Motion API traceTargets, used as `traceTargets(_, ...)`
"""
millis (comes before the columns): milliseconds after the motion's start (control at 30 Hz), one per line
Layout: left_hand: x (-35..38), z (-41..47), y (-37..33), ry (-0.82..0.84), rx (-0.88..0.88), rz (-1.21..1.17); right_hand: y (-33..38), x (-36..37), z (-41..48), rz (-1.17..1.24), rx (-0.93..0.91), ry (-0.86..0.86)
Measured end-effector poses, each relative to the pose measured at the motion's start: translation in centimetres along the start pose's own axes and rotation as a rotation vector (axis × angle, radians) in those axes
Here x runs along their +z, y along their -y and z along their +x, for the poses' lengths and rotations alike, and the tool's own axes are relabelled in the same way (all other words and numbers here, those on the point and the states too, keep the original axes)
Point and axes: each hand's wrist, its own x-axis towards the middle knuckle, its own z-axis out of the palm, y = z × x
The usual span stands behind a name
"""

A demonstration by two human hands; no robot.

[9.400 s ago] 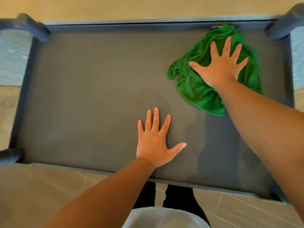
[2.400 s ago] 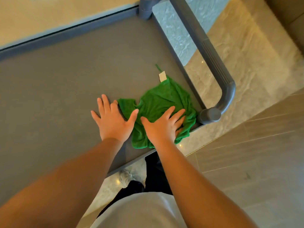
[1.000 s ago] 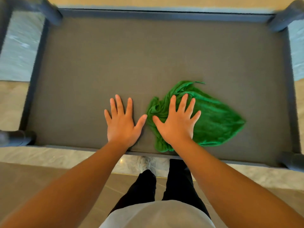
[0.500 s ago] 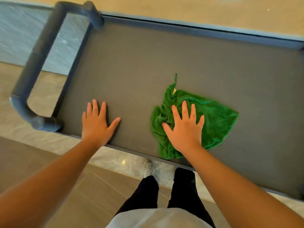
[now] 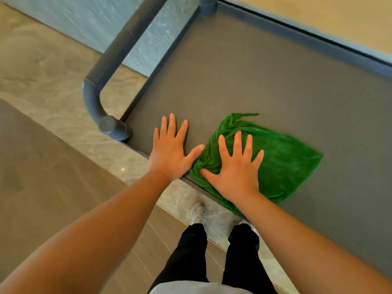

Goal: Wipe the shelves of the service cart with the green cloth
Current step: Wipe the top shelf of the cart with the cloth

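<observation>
Bare shelf lies ahead and to my right; handle bar blocks the left, rim the far edge.

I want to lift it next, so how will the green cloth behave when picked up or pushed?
Probably floppy: the cloth lies in bunched folds under the right hand. Likely light: it looks like thin terry. Pushed, it should slide but crumple, as at the shelf edge.

The service cart's shelf, a flat dark grey rectangular panel with a low raised rim, carried a crumpled green terry cloth at its front edge, the nearest fold reaching over that edge. Just beside the cloth, a bare left hand lay flat on the panel.
</observation>
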Motion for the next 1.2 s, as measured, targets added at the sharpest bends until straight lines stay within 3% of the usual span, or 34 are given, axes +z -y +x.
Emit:
traceTargets(233, -0.2, -0.8, 0.4, -0.117, 0.132, -0.258, 4.7, -0.5, 3.8, -0.074, -0.121, 0.005)
traceTargets(533, -0.4, -0.7, 0.4, -0.261, 0.107, -0.395, 6.5, -1.2, 8.2, -0.108, -0.261, -0.052)
traceTargets(867, -0.3, -0.7, 0.1, -0.207, 0.066, -0.260, 8.6, -4.2, 18.6, -0.044, -0.266, -0.130)
traceTargets(1000, -0.1, -0.6, 0.1, -0.189, 0.048, -0.210, 9.1, -5.5, 23.2, 0.036, -0.176, -0.165)
traceTargets(1100, -0.2, -0.5, 0.1, -0.183, 0.043, -0.196, 9.8, -5.7, 24.1, 0.032, -0.126, -0.162)
traceTargets(1200, -0.1, -0.6, 0.2, -0.188, 0.048, -0.186, 10.0, -5.1, 22.5, -0.061, -0.206, -0.156)
